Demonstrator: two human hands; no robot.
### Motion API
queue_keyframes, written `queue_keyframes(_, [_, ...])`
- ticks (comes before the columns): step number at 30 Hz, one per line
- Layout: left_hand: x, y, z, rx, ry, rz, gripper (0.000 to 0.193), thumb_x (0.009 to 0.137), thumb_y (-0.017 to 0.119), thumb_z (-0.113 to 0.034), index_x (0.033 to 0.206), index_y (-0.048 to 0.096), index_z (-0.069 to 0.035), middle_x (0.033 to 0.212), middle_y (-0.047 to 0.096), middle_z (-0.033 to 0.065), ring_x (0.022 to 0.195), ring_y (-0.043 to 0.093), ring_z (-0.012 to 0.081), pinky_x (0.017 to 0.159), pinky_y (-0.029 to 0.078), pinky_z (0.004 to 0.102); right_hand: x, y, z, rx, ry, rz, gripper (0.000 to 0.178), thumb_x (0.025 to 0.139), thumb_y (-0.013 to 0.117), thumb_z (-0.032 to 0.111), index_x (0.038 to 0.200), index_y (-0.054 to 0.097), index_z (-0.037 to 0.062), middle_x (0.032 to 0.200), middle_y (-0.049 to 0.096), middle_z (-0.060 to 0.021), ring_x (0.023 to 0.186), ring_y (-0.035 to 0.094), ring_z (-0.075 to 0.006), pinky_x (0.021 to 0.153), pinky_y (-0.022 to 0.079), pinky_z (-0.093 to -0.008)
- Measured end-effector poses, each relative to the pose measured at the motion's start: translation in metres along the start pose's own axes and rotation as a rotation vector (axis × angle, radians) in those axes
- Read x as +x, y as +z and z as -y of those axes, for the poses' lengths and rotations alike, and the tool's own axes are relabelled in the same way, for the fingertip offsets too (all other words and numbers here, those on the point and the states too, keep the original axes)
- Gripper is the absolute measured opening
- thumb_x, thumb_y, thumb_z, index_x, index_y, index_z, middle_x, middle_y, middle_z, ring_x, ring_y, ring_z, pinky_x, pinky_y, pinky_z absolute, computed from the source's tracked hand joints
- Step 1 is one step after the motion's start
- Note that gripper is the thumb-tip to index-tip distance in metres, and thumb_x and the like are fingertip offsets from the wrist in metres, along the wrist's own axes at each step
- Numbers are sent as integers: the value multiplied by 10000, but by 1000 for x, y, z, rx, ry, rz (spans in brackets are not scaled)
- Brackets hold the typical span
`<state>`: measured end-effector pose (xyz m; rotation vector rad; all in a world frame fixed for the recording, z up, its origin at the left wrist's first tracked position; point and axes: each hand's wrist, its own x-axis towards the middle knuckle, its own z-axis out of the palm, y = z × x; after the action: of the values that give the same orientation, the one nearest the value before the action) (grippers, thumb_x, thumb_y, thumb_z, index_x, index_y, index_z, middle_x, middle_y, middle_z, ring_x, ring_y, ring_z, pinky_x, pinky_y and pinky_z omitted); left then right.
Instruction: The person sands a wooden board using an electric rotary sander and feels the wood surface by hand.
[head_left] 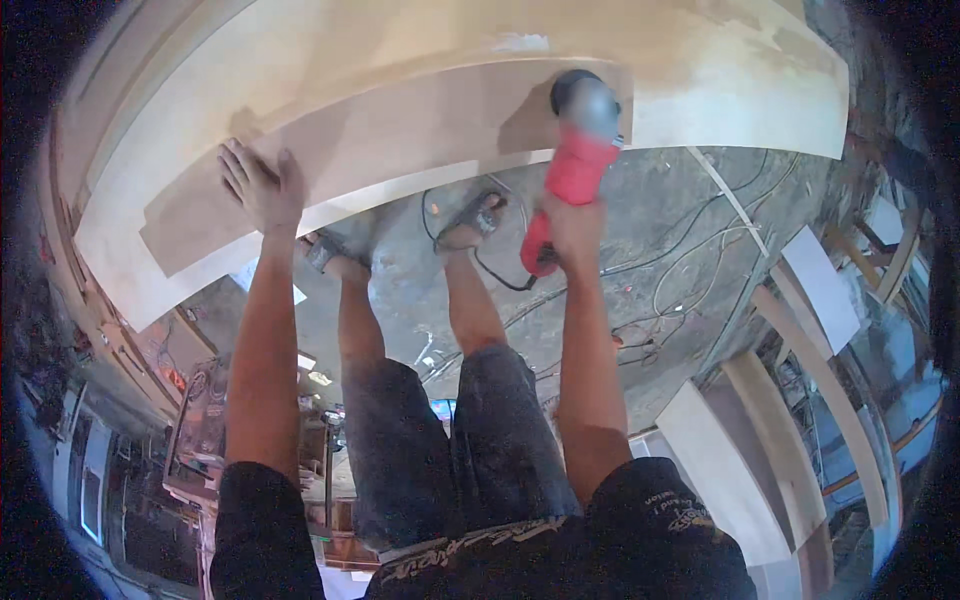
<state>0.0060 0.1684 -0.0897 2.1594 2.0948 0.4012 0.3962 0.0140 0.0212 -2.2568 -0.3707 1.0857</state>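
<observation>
Honestly, that red power tool (578,165) looks like the heavy one here: hard casing, rigid, with most of the weight probably up in the blurry, silver-looking head above the hand. It sits around 1 o'clock, its black disc (570,90) over the right end of the brown strip (400,125), though I can't tell whether disc and strip actually touch. I'd hold it by the narrower red body, which is pretty much where the right hand (578,232) has it: fingers closed around it, individual fingertips mostly hidden from this angle. Dusty plastic might get slick, and the black cord (512,286) trailing off the bottom could tug a bit. The right forearm runs nearly straight up towards 12 o'clock, elbow only slightly bent by the look of it. Over at 10 o'clock, the left hand (265,195) is empty and spread flat on the strip, fingers aimed about 11, thumb out towards 1, with that arm close to straight too. The strip itself looks thin and probably a little bendy, lying along the pale curved panel (720,110), which I'd guess is stiffer; flat palm pressure seems kinder than pinching an edge.
</observation>
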Motion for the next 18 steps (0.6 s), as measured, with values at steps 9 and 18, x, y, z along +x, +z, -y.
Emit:
queue_keyframes(9, [2, 2, 2, 20, 33, -23, 865, 962, 598, -534, 1619, 291, -62, 1679, 255, 242, 1570, 196, 406, 1260, 115, 565, 9, -36, -20, -80, 67, -36, 278, 690, 800, 157, 896, 679, 14, 806, 695, -65, 695, 666, -186, 658, 545, -358])
queue_keyframes(18, [-3, -1, 12, 126, 340, 150, 674, 1027, 494, -443, 1638, 324, -213, 1706, 245, 158, 1590, 151, 381, 1236, 5, 660, -34, 23, -27, -6, -29, 25, 335, 695, 836, 155, 953, 669, 23, 835, 697, -48, 715, 665, -172, 667, 548, -360])
